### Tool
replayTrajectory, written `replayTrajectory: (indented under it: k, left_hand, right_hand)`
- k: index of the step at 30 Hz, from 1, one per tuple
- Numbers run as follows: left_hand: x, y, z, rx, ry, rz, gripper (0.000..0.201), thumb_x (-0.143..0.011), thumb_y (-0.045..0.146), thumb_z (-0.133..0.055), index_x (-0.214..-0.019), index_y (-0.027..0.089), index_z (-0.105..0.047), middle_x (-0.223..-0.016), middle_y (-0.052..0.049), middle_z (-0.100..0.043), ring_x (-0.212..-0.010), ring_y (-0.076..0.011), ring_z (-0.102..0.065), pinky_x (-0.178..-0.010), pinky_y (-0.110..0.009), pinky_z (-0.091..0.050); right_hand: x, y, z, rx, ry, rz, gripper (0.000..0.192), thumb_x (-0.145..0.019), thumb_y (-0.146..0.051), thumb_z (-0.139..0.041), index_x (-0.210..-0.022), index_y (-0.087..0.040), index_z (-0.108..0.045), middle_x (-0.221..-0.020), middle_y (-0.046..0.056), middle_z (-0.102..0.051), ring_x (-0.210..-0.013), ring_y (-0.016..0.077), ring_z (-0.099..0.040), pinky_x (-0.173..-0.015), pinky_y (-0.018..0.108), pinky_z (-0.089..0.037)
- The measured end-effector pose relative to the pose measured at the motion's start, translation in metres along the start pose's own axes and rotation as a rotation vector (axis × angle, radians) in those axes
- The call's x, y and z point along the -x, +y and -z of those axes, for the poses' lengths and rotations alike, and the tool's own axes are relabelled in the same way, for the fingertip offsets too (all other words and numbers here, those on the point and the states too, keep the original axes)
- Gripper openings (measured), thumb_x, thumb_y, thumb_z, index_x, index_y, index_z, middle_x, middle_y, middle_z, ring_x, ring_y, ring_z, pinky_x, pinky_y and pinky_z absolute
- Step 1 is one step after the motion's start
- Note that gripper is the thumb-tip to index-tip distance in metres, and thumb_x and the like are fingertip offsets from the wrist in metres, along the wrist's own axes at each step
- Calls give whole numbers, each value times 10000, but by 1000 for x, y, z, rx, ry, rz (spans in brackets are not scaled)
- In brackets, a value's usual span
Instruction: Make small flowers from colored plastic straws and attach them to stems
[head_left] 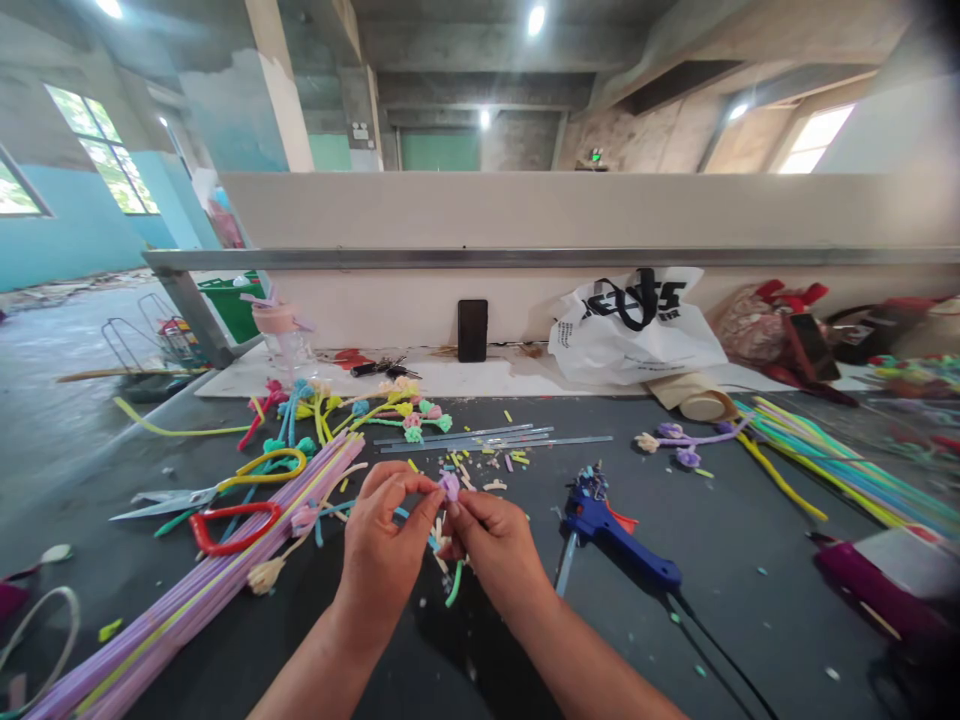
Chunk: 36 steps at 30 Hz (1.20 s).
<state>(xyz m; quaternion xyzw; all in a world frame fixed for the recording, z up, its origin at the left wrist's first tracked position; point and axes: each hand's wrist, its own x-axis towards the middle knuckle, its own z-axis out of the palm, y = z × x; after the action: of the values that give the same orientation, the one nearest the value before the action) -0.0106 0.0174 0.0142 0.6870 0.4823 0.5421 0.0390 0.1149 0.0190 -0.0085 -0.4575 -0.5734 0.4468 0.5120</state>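
Wht bag (600,345) — blk lettering (669,295), no full word legible

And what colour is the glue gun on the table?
The glue gun has a dark blue body; it shows best in the head view.

A craft workshop is occupying a bare, industrial-looking hall. Concrete beams (480,92) are running overhead along the top of the frame, lamps (535,20) are glowing among them, and a blue-painted wall (52,230) is standing at the far left. Below, a dark bench (720,530) is carrying a glue gun (626,543) right of centre, scissors (259,466) at left, bundled fuzzy stems (202,590) at lower left and scattered offcuts (495,486) near the middle.
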Motion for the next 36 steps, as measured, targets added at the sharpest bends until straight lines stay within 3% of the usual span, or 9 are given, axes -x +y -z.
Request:
replayTrajectory:
  k: [5,16,23,29,36]
  left_hand:
    - [0,1,-3,-27,16,3,61,-746,195,-601,-687,178,-600,-761,-21,-563,-806,-155,-554,-731,-265,-456]
    - [-2,9,-1,190,-158,168,141,-800,205,-516,-675,159,-561,-716,-10,-543,-678,-118,-543,-633,-227,-453]
    - [0,7,0,186,-158,149,143,-787,180,-526,-648,167,-559,-686,-2,-543,-668,-120,-538,-624,-225,-446]
    - [-1,1,5,141,-124,100,68,-798,207,-536,-787,168,-590,-811,-30,-561,-751,-132,-540,-653,-235,-451]
    - [-4,1,6,68,-180,36,99,-793,197,-536,-705,171,-573,-761,-24,-538,-759,-143,-535,-698,-261,-443]
  right_hand:
    - [-2,1,0,28,13,-1,320,-784,-365,-513,-542,-156,-522,-483,-40,-459,-401,99,-538,-398,183,-410]
    - [1,5,2,59,27,49,313,-790,-344,-514,-536,-162,-514,-512,-39,-435,-417,85,-499,-399,181,-413]
    - [0,6,1,73,26,41,303,-786,-324,-517,-532,-160,-520,-500,-40,-449,-420,88,-516,-418,181,-415]
    - [1,3,1,96,30,42,309,-797,-333,-504,-544,-160,-531,-491,-35,-474,-414,100,-548,-413,180,-405]
    - [1,6,4,352,35,241,346,-852,-311,-444,-551,-171,-544,-492,-14,-503,-479,101,-531,-482,187,-400]
